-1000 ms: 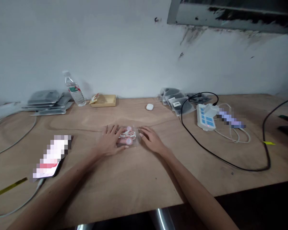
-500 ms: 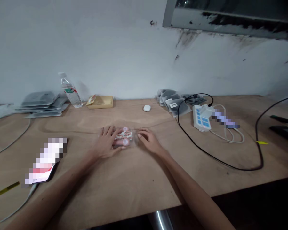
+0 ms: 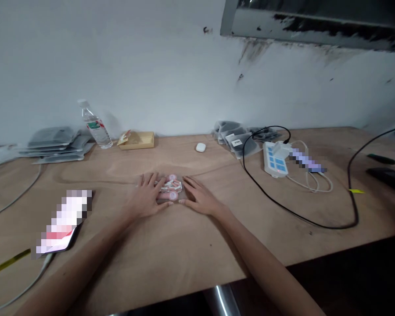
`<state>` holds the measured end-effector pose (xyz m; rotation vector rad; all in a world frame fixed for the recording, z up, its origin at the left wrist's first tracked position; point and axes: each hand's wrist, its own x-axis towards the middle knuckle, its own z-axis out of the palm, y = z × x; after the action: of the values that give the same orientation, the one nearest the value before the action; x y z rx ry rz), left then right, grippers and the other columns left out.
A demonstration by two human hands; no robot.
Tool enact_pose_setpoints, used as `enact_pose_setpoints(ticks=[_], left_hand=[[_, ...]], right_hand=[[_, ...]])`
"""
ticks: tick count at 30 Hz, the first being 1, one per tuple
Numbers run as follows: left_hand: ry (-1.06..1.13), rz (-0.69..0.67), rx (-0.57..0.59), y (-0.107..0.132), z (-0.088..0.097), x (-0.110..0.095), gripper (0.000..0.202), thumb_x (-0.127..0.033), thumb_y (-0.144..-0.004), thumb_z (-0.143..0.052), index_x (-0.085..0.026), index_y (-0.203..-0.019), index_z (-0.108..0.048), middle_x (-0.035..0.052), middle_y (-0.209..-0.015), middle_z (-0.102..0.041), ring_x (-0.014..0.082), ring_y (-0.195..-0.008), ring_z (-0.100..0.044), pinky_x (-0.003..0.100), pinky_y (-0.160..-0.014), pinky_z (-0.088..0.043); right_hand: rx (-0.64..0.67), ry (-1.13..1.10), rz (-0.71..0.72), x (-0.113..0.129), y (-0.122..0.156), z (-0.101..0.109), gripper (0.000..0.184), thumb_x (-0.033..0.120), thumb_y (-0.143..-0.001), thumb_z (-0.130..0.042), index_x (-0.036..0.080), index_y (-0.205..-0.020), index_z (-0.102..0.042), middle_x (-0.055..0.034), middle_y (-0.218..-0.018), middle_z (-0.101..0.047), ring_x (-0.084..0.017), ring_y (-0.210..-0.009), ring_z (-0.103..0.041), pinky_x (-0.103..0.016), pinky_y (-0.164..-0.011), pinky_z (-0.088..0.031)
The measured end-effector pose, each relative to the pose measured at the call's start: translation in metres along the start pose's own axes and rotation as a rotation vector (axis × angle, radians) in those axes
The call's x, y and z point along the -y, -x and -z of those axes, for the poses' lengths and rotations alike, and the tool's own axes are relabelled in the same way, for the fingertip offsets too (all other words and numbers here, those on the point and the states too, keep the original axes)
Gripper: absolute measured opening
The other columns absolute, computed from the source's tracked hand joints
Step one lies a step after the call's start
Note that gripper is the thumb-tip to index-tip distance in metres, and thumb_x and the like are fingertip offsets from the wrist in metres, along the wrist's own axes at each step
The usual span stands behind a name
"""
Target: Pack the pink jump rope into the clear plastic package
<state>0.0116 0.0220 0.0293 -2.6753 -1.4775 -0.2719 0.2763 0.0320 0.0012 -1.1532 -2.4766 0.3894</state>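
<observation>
A small clear packet (image 3: 170, 188) holding pink and white pieces lies flat on the wooden table (image 3: 171, 250), in the middle. My left hand (image 3: 146, 195) rests on its left side, fingers stretched out flat over it. My right hand (image 3: 198, 196) lies flat at the packet's right edge, fingers spread and touching it. Neither hand lifts the packet.
A phone (image 3: 64, 221) lies at the left by a grey cable. At the back stand a water bottle (image 3: 94, 123), a small wooden tray (image 3: 138, 140), grey pouches (image 3: 54, 143), a white earbud case (image 3: 200, 147) and more pouches (image 3: 234, 136). A power strip (image 3: 274, 159) and black cable (image 3: 316, 221) lie right.
My right hand has slid left, up to the packet's right edge. The view has shifted slightly. My left hand stays on the packet.
</observation>
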Motion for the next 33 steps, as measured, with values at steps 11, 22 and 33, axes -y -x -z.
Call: enact_pose_setpoints(ticks=[11, 22, 33], left_hand=[[0.050, 0.054, 0.013, 0.002, 0.017, -0.002, 0.061, -0.059, -0.097, -0.043, -0.024, -0.147, -0.048, 0.0162, -0.149, -0.049, 0.0379, -0.137, -0.045, 0.058, -0.110, -0.034], [0.268, 0.205, 0.036, 0.002, 0.022, -0.006, 0.048, -0.044, -0.104, -0.026, -0.026, -0.127, -0.064, 0.0104, -0.119, -0.071, 0.0289, -0.101, -0.070, 0.041, -0.085, -0.052], [0.204, 0.345, -0.165, -0.001, -0.026, 0.017, 0.038, -0.022, -0.093, -0.039, -0.013, -0.127, -0.055, 0.0191, -0.137, -0.057, 0.0305, -0.128, -0.053, 0.047, -0.105, -0.046]], right_hand=[[-0.045, 0.184, -0.078, 0.001, 0.000, 0.004, 0.062, 0.060, -0.100, -0.048, 0.019, -0.146, -0.052, -0.0142, -0.155, -0.046, -0.033, -0.143, -0.040, -0.050, -0.117, -0.034], [-0.106, 0.138, -0.100, -0.006, -0.002, 0.006, 0.045, 0.042, -0.103, -0.046, 0.019, -0.141, -0.055, -0.0135, -0.147, -0.054, -0.029, -0.134, -0.048, -0.046, -0.112, -0.040], [-0.063, 0.146, -0.064, -0.018, 0.000, 0.003, 0.053, 0.044, -0.104, -0.041, 0.017, -0.149, -0.048, -0.0155, -0.153, -0.048, -0.031, -0.143, -0.041, -0.049, -0.118, -0.034]])
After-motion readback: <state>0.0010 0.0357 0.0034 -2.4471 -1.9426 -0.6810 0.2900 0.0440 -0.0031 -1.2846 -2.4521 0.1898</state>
